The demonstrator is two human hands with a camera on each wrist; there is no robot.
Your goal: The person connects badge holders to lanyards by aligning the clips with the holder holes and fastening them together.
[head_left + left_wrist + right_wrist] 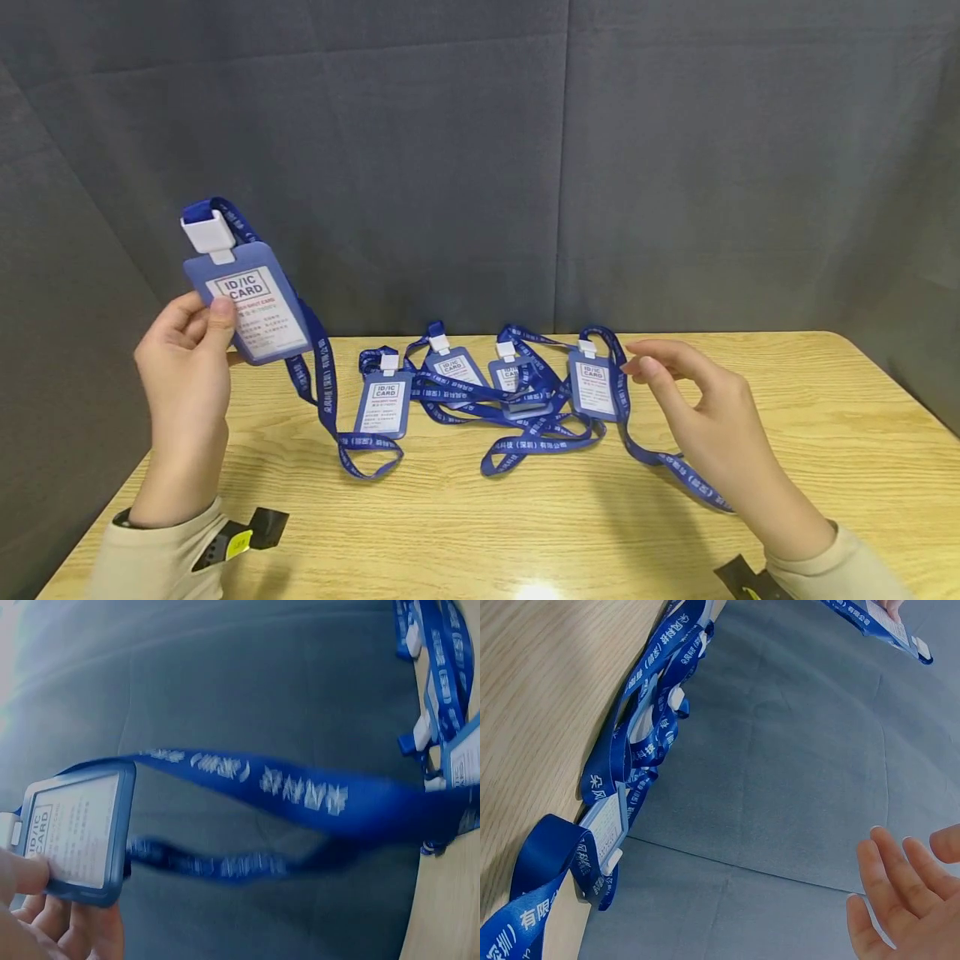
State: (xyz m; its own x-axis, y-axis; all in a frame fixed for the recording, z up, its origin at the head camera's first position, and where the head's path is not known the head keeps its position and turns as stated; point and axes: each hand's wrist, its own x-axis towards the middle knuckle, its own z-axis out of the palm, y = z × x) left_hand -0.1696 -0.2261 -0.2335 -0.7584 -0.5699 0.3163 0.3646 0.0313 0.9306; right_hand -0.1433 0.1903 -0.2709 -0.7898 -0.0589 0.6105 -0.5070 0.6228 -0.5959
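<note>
My left hand pinches a blue badge holder by its edge, thumb across the front, raised above the table's left side. A white clip tops it, and its blue lanyard hangs down to the wood. In the left wrist view that lanyard stretches blurred across the picture. My right hand hovers beside the rightmost badge holder, its fingers loosely bent and holding nothing. The right wrist view shows the right hand with fingers spread, apart from the badges.
Three more badge holders lie leftward along the table's back: one at left, one behind it, and one partly covered by tangled lanyards. A grey curtain rises behind the wooden table.
</note>
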